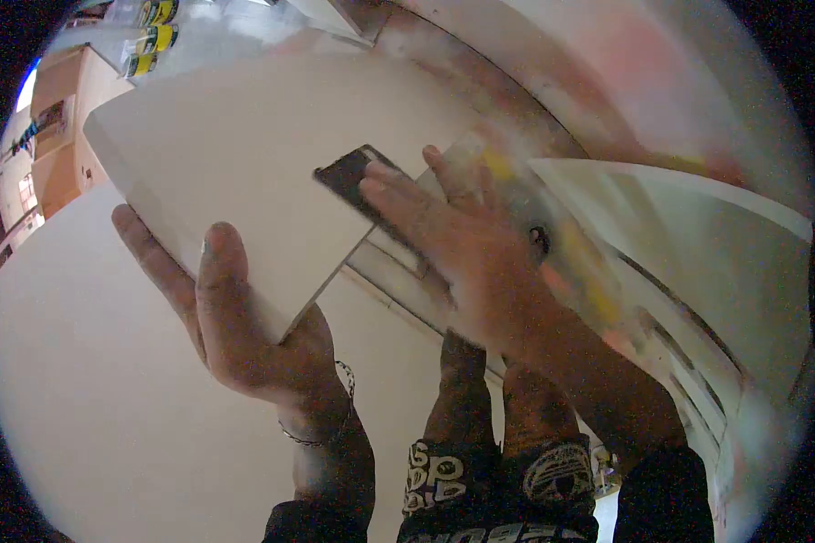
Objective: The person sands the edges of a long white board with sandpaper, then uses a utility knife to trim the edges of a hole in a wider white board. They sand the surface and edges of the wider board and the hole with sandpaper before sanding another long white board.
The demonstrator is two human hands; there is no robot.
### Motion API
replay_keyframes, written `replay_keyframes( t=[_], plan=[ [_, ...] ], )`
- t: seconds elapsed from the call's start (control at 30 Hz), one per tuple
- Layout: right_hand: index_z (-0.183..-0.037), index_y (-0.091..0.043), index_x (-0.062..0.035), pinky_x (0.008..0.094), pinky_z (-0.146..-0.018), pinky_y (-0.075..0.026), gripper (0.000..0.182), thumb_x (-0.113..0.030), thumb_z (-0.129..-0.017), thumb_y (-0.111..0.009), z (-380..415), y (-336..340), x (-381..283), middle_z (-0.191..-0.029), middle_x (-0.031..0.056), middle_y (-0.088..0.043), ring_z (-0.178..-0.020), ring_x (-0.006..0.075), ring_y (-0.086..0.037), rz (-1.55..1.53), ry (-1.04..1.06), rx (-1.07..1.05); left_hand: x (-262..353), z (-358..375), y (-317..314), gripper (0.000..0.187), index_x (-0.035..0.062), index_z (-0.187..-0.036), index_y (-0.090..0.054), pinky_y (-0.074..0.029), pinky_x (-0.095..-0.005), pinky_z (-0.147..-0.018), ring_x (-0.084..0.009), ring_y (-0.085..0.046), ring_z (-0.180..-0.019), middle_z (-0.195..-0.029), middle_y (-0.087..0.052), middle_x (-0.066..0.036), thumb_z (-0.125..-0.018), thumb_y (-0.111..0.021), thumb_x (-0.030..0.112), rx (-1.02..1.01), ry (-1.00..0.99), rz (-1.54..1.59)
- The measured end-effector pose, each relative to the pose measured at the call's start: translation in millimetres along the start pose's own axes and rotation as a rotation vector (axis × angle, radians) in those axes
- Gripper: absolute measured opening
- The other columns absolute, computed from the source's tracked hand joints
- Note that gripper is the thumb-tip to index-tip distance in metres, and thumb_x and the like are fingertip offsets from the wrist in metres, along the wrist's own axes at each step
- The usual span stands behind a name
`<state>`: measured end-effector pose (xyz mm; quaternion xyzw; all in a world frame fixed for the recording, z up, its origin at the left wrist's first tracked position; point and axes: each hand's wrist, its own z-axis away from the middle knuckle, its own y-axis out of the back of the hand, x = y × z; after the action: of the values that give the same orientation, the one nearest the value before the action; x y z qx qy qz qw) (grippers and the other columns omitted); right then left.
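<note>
A flat white panel with a rounded corner slants across the middle of the view. Its lower left edge rests in my left hand, which grips it with the thumb on the upper face and fingers along the side and below. My right hand lies over a dark, flat rectangular piece that looks like a sanding pad. The fingers press that pad onto the panel near its right edge. My palm hides the pad's lower part. A chain bracelet circles my left wrist.
Below and to the left spreads a large white surface. Another pale, curved-edged panel stands at the right, beside paint-stained surfaces. Several cans with yellow labels stand at the upper left. My legs are underneath.
</note>
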<state>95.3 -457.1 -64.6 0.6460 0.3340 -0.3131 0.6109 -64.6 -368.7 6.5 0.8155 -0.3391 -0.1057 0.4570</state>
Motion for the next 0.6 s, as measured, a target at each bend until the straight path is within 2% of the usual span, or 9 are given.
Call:
replay_keyframes(
  t=[0.2, 0.27, 0.33, 0.43, 0.5, 0.53, 0.6],
  plan=[
    [-0.148, -0.044, -0.0146, 0.0706, -0.109, -0.026, 0.071, -0.014, -0.08, -0.064, 2, 5, -2, -0.154, 0.0062, -0.043, -0.141, 0.0435, -0.037, -0.036, 0.009, -0.011, -3, -3, -1, 0.061, 0.0035, -0.121, -0.063, -0.046, -0.0582, -0.102, -0.0519, -0.042, -0.134, -0.143, -0.044, -0.036, -0.09, -0.063, 0.056, -0.036, -0.027, -0.028],
    [-0.148, -0.044, -0.0151, 0.0709, -0.109, -0.025, 0.072, -0.013, -0.08, -0.065, 2, 3, 4, -0.155, 0.0055, -0.042, -0.142, 0.0434, -0.036, -0.038, -0.023, -0.026, 0, -3, -2, 0.061, 0.0036, -0.121, -0.063, -0.046, -0.0579, -0.102, -0.0517, -0.042, -0.134, -0.143, -0.044, -0.037, -0.09, -0.063, 0.056, -0.04, -0.028, -0.05],
    [-0.149, -0.043, -0.0156, 0.0713, -0.108, -0.025, 0.073, -0.013, -0.079, -0.065, 0, 7, 1, -0.155, 0.0049, -0.042, -0.143, 0.0433, -0.034, -0.042, -0.062, -0.03, 0, -4, -7, 0.06, 0.0034, -0.12, -0.063, -0.047, -0.0583, -0.101, -0.0519, -0.044, -0.132, -0.14, -0.047, -0.037, -0.091, -0.062, 0.056, 0.044, -0.026, 0.012],
    [-0.149, -0.043, -0.0157, 0.0704, -0.108, -0.027, 0.074, -0.011, -0.078, -0.065, 2, 13, -6, -0.156, 0.0051, -0.04, -0.142, 0.0453, -0.034, -0.067, -0.021, -0.026, 3, -13, -3, 0.061, 0.0041, -0.121, -0.063, -0.049, -0.0585, -0.099, -0.052, -0.045, -0.131, -0.139, -0.047, -0.037, -0.091, -0.062, 0.057, -0.007, -0.064, -0.04],
    [-0.149, -0.042, -0.0162, 0.0657, -0.115, -0.019, 0.074, -0.001, -0.08, -0.064, -3, 10, 2, -0.155, 0.006, -0.042, -0.143, 0.0428, -0.034, -0.129, -0.102, -0.005, 2, -11, -3, 0.062, 0.0042, -0.122, -0.062, -0.049, -0.0585, -0.098, -0.052, -0.046, -0.131, -0.139, -0.047, -0.037, -0.09, -0.062, 0.057, 0.021, -0.07, -0.036],
    [-0.149, -0.042, -0.0162, 0.0657, -0.115, -0.019, 0.074, -0.001, -0.08, -0.064, -2, 15, -2, -0.155, 0.006, -0.042, -0.143, 0.0428, -0.034, -0.126, -0.104, 0.002, 1, -12, -4, 0.062, 0.0043, -0.122, -0.061, -0.05, -0.0586, -0.097, -0.052, -0.047, -0.13, -0.139, -0.048, -0.036, -0.09, -0.062, 0.058, 0.035, -0.08, -0.03],
    [-0.151, -0.039, -0.0171, 0.0699, -0.107, -0.029, 0.079, -0.008, -0.078, -0.066, 2, 25, -15, -0.159, 0.0042, -0.035, -0.143, 0.0422, -0.035, -0.099, -0.036, -0.087, -4, -14, -1, 0.064, 0.0044, -0.123, -0.061, -0.05, -0.0585, -0.097, -0.0521, -0.047, -0.13, -0.139, -0.048, -0.036, -0.09, -0.062, 0.058, 0.003, -0.108, -0.054]
  ],
)
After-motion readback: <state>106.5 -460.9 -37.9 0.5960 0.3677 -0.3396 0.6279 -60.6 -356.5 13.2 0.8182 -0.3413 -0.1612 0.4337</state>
